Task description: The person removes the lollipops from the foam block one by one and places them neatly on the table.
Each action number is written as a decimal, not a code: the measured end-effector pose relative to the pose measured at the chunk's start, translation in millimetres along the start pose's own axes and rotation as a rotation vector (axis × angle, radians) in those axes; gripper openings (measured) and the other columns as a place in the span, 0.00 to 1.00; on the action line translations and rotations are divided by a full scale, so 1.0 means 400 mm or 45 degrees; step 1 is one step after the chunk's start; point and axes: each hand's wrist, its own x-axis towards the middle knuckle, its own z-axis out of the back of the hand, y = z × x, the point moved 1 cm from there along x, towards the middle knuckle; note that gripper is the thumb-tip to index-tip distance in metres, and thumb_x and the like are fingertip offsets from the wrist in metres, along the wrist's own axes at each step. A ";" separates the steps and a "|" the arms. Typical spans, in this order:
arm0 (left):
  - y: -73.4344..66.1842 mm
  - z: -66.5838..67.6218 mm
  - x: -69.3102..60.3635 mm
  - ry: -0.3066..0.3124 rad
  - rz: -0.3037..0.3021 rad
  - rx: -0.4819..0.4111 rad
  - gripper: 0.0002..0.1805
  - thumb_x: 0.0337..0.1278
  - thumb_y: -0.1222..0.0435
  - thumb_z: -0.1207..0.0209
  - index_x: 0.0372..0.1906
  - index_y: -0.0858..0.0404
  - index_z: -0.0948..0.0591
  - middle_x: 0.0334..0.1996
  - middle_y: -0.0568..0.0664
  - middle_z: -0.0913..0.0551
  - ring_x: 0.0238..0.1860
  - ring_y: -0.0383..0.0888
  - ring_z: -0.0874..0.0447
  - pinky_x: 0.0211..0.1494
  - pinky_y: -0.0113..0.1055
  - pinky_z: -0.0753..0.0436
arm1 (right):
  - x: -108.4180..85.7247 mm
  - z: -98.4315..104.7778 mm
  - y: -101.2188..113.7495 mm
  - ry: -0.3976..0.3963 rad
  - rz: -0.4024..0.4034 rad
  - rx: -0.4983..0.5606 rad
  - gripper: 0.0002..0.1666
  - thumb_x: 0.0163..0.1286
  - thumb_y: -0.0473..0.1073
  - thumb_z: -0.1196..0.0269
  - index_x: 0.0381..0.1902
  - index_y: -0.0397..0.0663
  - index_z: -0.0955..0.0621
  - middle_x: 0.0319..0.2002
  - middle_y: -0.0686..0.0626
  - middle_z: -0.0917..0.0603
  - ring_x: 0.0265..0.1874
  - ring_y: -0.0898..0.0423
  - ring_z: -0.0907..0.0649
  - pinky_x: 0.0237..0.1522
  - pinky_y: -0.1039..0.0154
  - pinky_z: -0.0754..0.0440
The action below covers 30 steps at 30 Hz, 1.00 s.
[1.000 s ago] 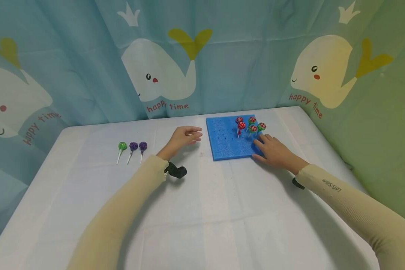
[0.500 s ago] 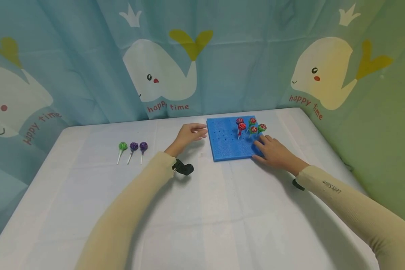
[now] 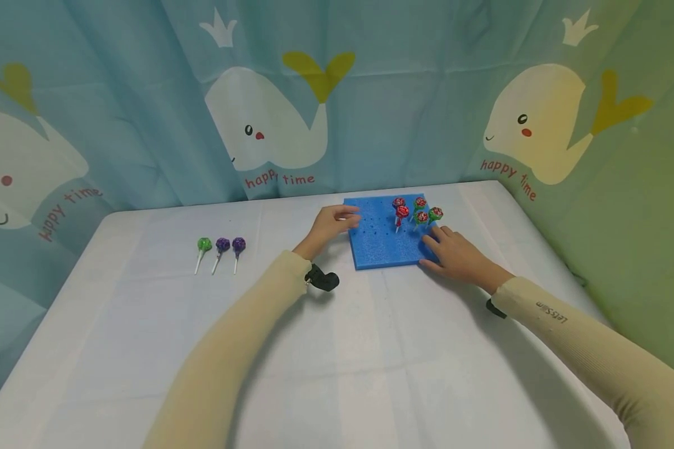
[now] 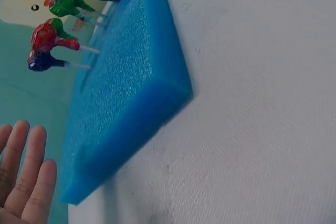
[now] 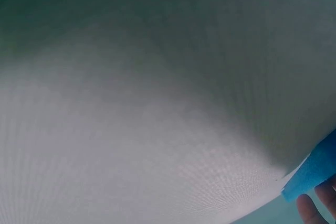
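A blue foam board (image 3: pixel 376 252) with rows of small holes lies at the back of the table. Several wrapped lollipops stand upright in its right part, among them a red lollipop (image 3: pixel 402 212) and a green-and-red lollipop (image 3: pixel 435 213). My left hand (image 3: pixel 328 226) hovers by the board's left edge, fingertips over it, holding nothing; its fingers (image 4: pixel 32 153) look extended in the left wrist view. My right hand (image 3: pixel 457 252) holds the board's near right corner, fingers on top and thumb at the front edge. Only some of its fingertips (image 5: pixel 307 209) show in the right wrist view.
On the left of the white table (image 3: pixel 314 374) lie a green lollipop (image 3: pixel 204 244) and two purple ones, the left purple lollipop (image 3: pixel 222 245) and the right purple lollipop (image 3: pixel 238 245). A curtain (image 3: pixel 387 137) with whale prints hangs behind the table.
My left hand has moved right, from left of the board to its left edge. The right hand, the board and the lollipops have stayed in place.
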 end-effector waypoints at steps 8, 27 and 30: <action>0.000 -0.024 0.008 0.002 -0.042 0.020 0.19 0.62 0.65 0.43 0.57 0.67 0.23 0.51 0.61 0.19 0.50 0.54 0.18 0.58 0.37 0.20 | 0.001 0.000 -0.002 -0.019 0.016 0.000 0.30 0.65 0.57 0.41 0.53 0.38 0.27 0.48 0.35 0.27 0.47 0.40 0.25 0.46 0.44 0.21; -0.007 -0.102 0.030 -0.039 0.000 0.158 0.18 0.62 0.60 0.42 0.56 0.61 0.22 0.52 0.55 0.18 0.58 0.48 0.23 0.63 0.40 0.24 | 0.000 -0.002 -0.002 -0.023 0.031 -0.010 0.30 0.65 0.57 0.41 0.53 0.38 0.28 0.47 0.36 0.27 0.46 0.41 0.25 0.45 0.45 0.21; -0.008 -0.114 0.032 -0.037 0.029 0.101 0.19 0.62 0.60 0.42 0.56 0.60 0.22 0.53 0.54 0.19 0.58 0.48 0.24 0.62 0.41 0.24 | 0.001 -0.003 -0.002 -0.019 0.024 -0.014 0.30 0.65 0.57 0.41 0.53 0.39 0.28 0.47 0.36 0.27 0.46 0.41 0.25 0.45 0.45 0.21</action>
